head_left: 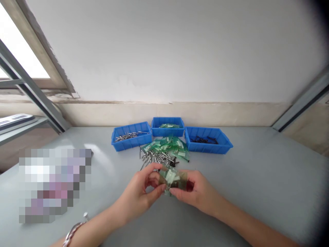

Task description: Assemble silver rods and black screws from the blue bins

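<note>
My left hand (142, 192) and my right hand (196, 192) meet over the grey table (257, 178), both pinching a small clear green plastic bag (171, 179) held between them. Just beyond my hands lies a heap of more green bags (169, 145) mixed with silver nails (155, 157) and a few black screws. Behind the heap stand three blue bins: the left bin (131, 137) with silver nails, the middle bin (167, 127) with green bags, the right bin (208, 140) with black screws.
A white wall rises behind the table. A window frame and metal bars (31, 85) slant at the left. A blurred patch (55, 185) covers part of the table's left side. A bracelet (74, 230) is on my left wrist.
</note>
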Demonstrator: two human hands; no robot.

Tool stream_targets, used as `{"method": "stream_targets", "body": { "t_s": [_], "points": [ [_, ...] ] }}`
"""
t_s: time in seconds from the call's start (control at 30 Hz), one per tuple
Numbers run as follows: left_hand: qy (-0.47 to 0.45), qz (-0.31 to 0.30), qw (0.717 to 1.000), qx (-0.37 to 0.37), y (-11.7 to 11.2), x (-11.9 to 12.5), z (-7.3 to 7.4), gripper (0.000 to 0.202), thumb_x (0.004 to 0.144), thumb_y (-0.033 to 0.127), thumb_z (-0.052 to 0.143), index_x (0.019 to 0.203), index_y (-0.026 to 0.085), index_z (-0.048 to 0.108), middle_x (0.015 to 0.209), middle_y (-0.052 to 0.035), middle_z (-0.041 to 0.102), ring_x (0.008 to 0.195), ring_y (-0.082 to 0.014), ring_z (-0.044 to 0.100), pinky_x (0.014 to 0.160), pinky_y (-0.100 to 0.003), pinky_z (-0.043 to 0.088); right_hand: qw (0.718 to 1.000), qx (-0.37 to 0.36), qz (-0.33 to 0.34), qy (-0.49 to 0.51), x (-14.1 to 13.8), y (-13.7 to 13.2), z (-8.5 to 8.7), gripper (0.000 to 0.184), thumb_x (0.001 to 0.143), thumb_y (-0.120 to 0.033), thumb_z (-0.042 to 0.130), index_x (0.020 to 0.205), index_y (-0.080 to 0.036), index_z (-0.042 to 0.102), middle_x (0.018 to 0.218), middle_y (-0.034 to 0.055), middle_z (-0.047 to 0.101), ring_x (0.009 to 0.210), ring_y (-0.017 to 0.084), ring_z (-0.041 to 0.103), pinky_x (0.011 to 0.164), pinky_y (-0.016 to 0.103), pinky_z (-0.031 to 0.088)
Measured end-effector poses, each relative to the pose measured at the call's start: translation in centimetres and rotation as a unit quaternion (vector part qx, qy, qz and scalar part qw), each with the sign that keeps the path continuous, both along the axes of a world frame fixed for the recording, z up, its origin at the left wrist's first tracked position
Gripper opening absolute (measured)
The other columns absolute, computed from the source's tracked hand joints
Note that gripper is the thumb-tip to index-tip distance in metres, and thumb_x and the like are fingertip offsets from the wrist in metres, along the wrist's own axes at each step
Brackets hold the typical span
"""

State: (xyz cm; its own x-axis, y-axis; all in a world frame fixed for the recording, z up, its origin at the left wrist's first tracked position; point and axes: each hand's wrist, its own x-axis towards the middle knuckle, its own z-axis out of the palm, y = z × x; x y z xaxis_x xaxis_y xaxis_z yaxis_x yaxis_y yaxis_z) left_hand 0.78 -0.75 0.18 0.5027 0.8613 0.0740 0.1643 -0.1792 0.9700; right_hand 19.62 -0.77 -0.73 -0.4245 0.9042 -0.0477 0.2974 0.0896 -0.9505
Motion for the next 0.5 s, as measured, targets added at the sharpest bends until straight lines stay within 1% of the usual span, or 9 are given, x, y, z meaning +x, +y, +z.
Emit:
{"method": "stream_targets", "body": {
  "t_s": [0.13, 0.27, 0.4, 0.5],
  "points": [
    [-0.006, 0.004, 1.000, -0.020, -0.07, 0.08, 0.15, 0.026, 0.082, 0.020, 0.054, 0.106, 0.016, 0.045, 0.069, 0.0023, 0.055, 0.066, -0.0107, 0.052, 0.066, -0.024, 0.043, 1.000, 0.011, 0.003, 0.006, -0.01, -0.17, 0.17, 0.013, 0.072, -0.027, 0.056, 0.068, -0.015, 0.055, 0.064, -0.0017, 0.043, 0.059, 0.012, 0.038, 0.053, 0.026, 0.031],
    [0.000, 0.005, 0.999, -0.032, -0.01, 0.15, 0.23, 0.027, 0.082, 0.022, 0.054, 0.106, 0.016, 0.044, 0.069, 0.0020, 0.054, 0.066, -0.0115, 0.053, 0.066, -0.025, 0.043, 1.000, 0.017, 0.012, 0.002, 0.05, -0.20, 0.56, 0.014, 0.073, -0.027, 0.056, 0.064, -0.016, 0.053, 0.062, -0.0020, 0.041, 0.057, 0.012, 0.037, 0.052, 0.026, 0.030],
    [0.012, 0.006, 1.000, -0.004, 0.06, 0.05, 0.29, 0.024, 0.082, 0.023, 0.054, 0.105, 0.017, 0.047, 0.072, 0.0007, 0.054, 0.069, -0.0125, 0.052, 0.067, -0.026, 0.044, 1.000, 0.027, 0.003, -0.004, 0.09, -0.08, 0.61, 0.017, 0.073, -0.027, 0.058, 0.061, -0.017, 0.051, 0.061, -0.0026, 0.040, 0.056, 0.011, 0.036, 0.050, 0.025, 0.029],
    [0.032, -0.008, 0.999, 0.023, 0.06, -0.03, 0.34, 0.018, 0.081, 0.024, 0.056, 0.097, 0.018, 0.051, 0.080, -0.0016, 0.055, 0.075, -0.0141, 0.051, 0.069, -0.026, 0.044, 0.999, 0.035, 0.012, -0.008, 0.00, -0.14, 0.46, 0.018, 0.073, -0.026, 0.058, 0.060, -0.017, 0.048, 0.061, -0.0029, 0.040, 0.056, 0.011, 0.035, 0.050, 0.024, 0.028]
  ]
}}
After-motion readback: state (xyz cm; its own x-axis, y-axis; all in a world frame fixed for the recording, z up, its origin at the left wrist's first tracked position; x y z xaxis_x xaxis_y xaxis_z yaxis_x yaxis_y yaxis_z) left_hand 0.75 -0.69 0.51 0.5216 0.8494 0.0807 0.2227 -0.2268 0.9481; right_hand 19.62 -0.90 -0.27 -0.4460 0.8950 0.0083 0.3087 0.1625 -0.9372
